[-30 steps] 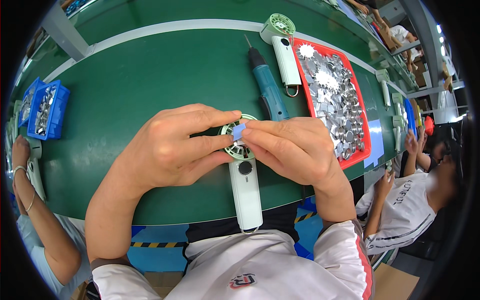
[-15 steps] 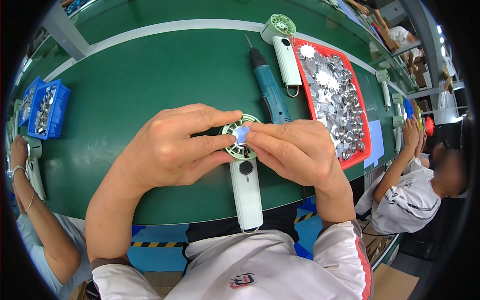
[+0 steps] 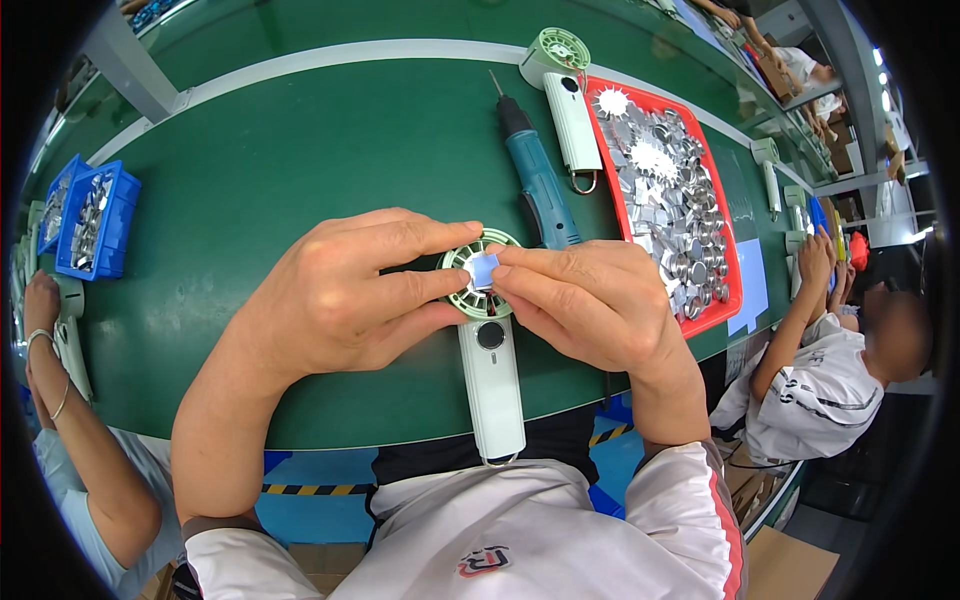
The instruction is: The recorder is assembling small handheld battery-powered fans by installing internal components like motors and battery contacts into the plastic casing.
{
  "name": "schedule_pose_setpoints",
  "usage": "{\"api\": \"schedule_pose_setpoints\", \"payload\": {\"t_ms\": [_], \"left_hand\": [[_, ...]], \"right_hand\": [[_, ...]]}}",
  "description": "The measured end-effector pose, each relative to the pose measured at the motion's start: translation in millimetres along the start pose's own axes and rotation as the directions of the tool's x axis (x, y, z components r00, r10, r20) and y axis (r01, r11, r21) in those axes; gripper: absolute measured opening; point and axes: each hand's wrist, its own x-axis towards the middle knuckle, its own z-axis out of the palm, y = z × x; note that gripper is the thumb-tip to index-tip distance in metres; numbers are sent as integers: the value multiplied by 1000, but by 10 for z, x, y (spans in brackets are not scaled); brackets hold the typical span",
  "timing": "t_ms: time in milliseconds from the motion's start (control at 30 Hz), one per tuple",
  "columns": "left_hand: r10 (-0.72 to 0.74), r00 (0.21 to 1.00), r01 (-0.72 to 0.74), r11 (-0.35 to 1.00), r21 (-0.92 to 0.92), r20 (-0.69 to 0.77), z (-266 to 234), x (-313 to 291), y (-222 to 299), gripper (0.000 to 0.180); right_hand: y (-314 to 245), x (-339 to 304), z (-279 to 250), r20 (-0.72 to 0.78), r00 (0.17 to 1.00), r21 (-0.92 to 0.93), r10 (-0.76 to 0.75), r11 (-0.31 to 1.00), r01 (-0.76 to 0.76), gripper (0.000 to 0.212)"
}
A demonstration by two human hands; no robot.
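A white handheld fan [image 3: 494,395] with a round green grille lies before me, its handle pointing toward my body. My left hand [image 3: 340,285] is closed on the fan's head, fingertips along the grille's left and upper rim. Over the grille's centre sits a small light-blue square piece [image 3: 483,270]; whether it is film or a sticker I cannot tell. My right hand [image 3: 600,300] pinches this square at its right edge, with the thumb low by the grille. The fingers cover parts of the grille on both sides.
A teal electric screwdriver [image 3: 541,180] lies beyond my right hand. Another fan [image 3: 573,125] stands next to a red tray [image 3: 735,290] of shiny metal pieces. Blue bins [image 3: 118,225] with small parts stand at left. People work on both sides, one arm [image 3: 65,400] at far left.
My hands, the fan and the blue square stay almost still. At right, a co-worker's hands and arms have shifted slightly.
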Motion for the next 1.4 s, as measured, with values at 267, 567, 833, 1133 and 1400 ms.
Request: {"api": "schedule_pose_setpoints", "payload": {"t_ms": [267, 567, 833, 1133, 1400], "left_hand": [[-9, 1000, 9, 1000, -1, 26, -24, -20, -6, 39], [3, 1000, -3, 1000, 3, 2, -5, 4, 6, 35], [4, 1000, -4, 1000, 4, 5, -13, 11, 6, 35], [10, 1000, -10, 1000, 5, -6, -1, 9, -2, 36], [-7, 998, 6, 1000, 4, 61, -33, -21, -16, 45]], "right_hand": [[7, -1, -5, -1, 1000, 14, 1, 1000, -1, 31], [-1, 18, -26, 19, 1000, 12, 0, 1000, 0, 31], [6, 8, -31, 17, 1000, 19, 7, 1000, -7, 31], [12, 1, -34, 24, 1000, 35, 12, 999, -13, 33], [-9, 8, -40, 23, 999, 37, 24, 999, -25, 33]]}}
